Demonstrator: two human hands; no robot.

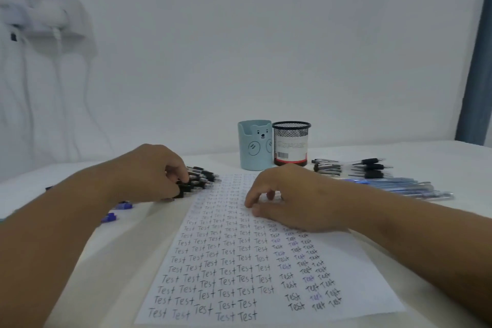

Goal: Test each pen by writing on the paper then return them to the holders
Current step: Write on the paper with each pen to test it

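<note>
One white paper sheet [266, 274] covered in rows of handwritten "Test" lies on the white table [426, 157], its long axis running away from the person toward two upright holders, a pale blue bear-faced cup [254, 148] and a black mesh cup [291, 142], touching side by side. The right hand [287, 197] rests on the paper with fingers loosely curled, holding nothing, while the left hand [154, 173] grips a bundle of black-grip pens [199, 180] just left of the sheet, tips pointing right. Right of the holders lie three more black-grip pens [351, 167] and a cluster of blue pens [399, 186], too overlapped to count, long axes left to right; two small blue caps [117, 212] lie near the left forearm.
</note>
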